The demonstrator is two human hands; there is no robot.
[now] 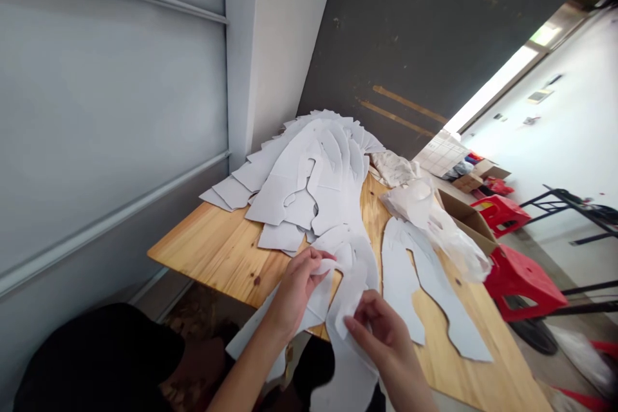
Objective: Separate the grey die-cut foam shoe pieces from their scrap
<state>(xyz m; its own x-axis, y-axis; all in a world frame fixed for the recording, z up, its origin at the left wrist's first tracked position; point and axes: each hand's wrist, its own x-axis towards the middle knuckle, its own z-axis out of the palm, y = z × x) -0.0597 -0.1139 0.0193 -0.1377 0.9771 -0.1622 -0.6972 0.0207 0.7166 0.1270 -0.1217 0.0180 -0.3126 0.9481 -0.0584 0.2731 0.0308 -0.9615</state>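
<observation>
My left hand pinches the upper end of a small curved white piece above the table's near edge. Lower down, my right hand grips the same piece between thumb and fingers. Beneath both hands lie larger white cut-out sheets, partly overhanging the edge. Behind them, a fanned pile of white cut-outs covers the back of the wooden table. To the right rests a separate white cut-out with a curved opening.
A crumpled plastic bag lies on the table's right side beside an open cardboard box. Red stools stand beyond it. A grey panel rises at left, and a dark board stands behind.
</observation>
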